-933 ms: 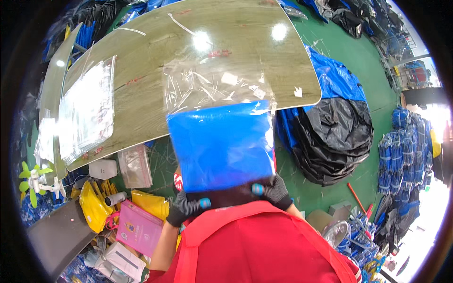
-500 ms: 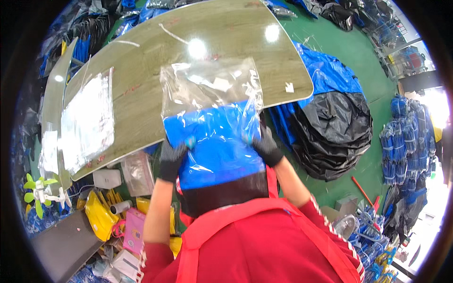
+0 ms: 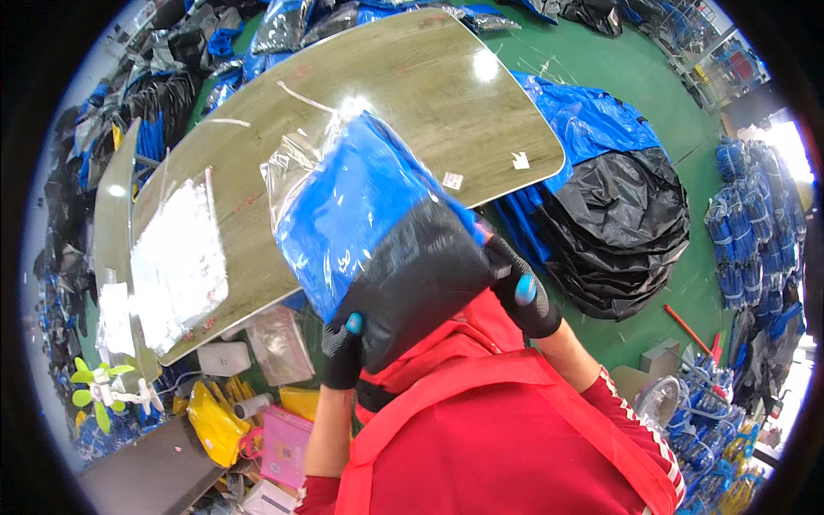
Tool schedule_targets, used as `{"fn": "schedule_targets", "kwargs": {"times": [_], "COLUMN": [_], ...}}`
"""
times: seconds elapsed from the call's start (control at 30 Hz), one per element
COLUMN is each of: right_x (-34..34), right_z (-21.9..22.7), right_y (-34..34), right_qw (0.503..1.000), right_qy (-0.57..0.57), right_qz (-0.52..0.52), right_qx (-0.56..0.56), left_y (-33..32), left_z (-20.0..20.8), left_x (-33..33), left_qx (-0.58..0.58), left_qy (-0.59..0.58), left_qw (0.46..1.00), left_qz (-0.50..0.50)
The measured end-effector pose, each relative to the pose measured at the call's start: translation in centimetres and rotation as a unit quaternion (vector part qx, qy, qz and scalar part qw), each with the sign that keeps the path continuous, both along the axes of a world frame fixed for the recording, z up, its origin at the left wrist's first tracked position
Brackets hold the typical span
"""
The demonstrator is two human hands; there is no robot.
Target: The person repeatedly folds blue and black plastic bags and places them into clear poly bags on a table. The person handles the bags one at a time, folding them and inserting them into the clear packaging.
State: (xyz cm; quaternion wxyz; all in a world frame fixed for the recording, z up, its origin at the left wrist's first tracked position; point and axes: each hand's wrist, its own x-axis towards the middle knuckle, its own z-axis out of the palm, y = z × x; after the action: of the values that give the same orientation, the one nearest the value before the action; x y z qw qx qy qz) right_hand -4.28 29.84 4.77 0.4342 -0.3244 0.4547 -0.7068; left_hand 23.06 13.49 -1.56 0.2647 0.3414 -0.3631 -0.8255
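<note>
At seven o'clock, a bundle (image 3: pixel 386 245) is gripped by the left hand (image 3: pixel 342 350). Balance seems aided at four by the right hand (image 3: pixel 525 296), hold unclear.

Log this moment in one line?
item: flat blue-and-black bundle in clear plastic; left hand: gripping; right hand: touching; ahead: brown wood-grain table

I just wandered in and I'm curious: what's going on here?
Someone in dark gloves holds a folded blue-and-black bundle at an angle by the table. The left hand grips its lower corner; the right hand is at its right corner. Clear plastic extends past the blue end. Blue-and-black material lies piled to the right.
</note>
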Motion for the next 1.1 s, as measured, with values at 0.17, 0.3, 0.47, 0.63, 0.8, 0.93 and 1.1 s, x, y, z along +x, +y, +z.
{"fn": "schedule_targets", "kwargs": {"times": [0.17,0.3,0.47,0.63,0.8,0.93,1.1], "right_x": [-4.4,-2.3,3.2,6.4,2.2,-1.8,1.8], "right_z": [4.2,2.4,-3.2,-3.0,-0.6,-2.4,-4.5], "right_y": [-3.7,-5.5,-3.1,2.4,-0.3,-4.0,-0.6], "right_qw": [0.996,0.981,0.976,0.958,0.951,0.973,0.97], "right_qy": [-0.061,0.016,0.059,0.015,0.111,-0.098,-0.032], "right_qz": [0.059,0.061,0.06,0.1,0.126,0.055,0.097], "right_qx": [0.017,0.185,0.202,0.267,0.259,0.2,0.218], "left_y": [-2.0,-3.0,-4.2,-0.4,3.2,0.2,-3.0], "left_z": [3.0,5.4,4.8,2.0,0.1,0.3,3.1], "left_x": [0.6,2.7,1.9,4.3,7.5,4.7,0.7], "left_qx": [-0.131,-0.238,-0.12,-0.072,-0.014,-0.245,-0.121], "left_qy": [-0.185,-0.078,-0.125,-0.194,-0.236,-0.249,-0.191], "left_qw": [0.967,0.905,0.985,0.976,0.957,0.906,0.974], "left_qz": [-0.12,-0.343,-0.006,-0.063,-0.17,-0.237,0.017]}}
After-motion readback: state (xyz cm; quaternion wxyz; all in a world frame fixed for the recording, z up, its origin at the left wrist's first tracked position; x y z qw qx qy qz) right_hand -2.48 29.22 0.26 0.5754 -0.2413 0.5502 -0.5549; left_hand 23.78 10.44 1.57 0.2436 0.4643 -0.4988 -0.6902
